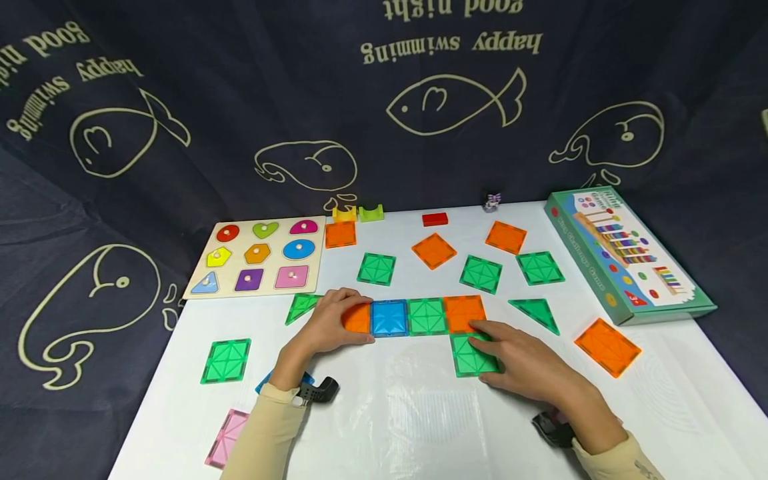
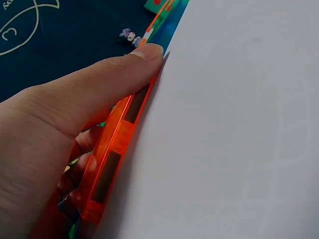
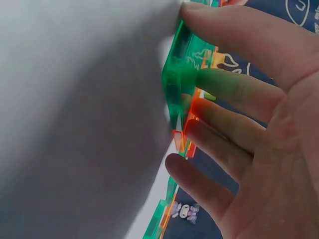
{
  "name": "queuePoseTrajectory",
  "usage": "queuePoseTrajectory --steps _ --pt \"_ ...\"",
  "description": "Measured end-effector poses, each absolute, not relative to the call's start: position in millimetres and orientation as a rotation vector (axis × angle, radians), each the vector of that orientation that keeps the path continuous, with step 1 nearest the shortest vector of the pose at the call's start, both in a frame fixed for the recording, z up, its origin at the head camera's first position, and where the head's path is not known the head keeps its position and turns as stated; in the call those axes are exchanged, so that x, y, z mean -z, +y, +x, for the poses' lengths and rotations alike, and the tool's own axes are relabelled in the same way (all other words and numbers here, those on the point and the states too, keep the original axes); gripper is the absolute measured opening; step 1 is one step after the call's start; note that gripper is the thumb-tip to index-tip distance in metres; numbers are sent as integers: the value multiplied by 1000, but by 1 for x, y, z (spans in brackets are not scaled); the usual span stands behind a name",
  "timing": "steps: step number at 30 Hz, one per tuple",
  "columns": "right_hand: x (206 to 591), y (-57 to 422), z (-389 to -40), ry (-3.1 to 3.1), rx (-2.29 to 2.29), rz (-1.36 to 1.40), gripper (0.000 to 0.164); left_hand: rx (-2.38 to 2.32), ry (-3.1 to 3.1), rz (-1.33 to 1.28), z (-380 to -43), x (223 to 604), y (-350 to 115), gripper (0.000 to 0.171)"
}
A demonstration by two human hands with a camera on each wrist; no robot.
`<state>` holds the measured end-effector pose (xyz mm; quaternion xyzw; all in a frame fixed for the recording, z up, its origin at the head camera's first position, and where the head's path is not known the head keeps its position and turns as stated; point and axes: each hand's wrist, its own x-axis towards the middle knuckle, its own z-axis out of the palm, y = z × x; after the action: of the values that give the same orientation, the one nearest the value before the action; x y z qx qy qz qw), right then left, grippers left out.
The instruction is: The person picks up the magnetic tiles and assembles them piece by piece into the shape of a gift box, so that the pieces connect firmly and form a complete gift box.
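Observation:
A row of square magnetic tiles lies across the table: orange, blue (image 1: 390,318), green (image 1: 427,316) and orange (image 1: 467,311). My left hand (image 1: 329,321) grips the orange tile (image 1: 357,319) at the row's left end, thumb along its near edge and fingers over the far side. Below the right end sits another green square tile (image 1: 468,357), its top edge against the orange one. My right hand (image 1: 519,360) holds this green tile, thumb at its near edge. In the right wrist view, fingers (image 3: 234,89) show partly through the clear green plastic.
Behind the row lie loose orange and green tiles (image 1: 377,269). A wooden shape puzzle board (image 1: 270,253) stands back left and a green game box (image 1: 630,257) back right. Green triangles (image 1: 539,313) flank the row. A pink tile (image 1: 227,437) is partly covered by the left sleeve.

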<state>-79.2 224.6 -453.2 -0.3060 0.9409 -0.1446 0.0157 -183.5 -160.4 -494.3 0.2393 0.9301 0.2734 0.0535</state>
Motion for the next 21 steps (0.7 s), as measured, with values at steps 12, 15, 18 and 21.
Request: queuePoseTrajectory --steps 12,15,18,21 --pt "458 217 -90 2991 554 -915 54 -825 2849 753 -182 492 -161 71" --pt "461 211 -95 2992 608 -871 60 -815 2859 768 -181 492 -161 70" --pt "463 207 -99 2948 628 -841 69 -786 2858 787 -181 492 -160 71" --pt "465 206 -102 2874 650 -803 73 -749 2853 796 -180 487 -159 71"
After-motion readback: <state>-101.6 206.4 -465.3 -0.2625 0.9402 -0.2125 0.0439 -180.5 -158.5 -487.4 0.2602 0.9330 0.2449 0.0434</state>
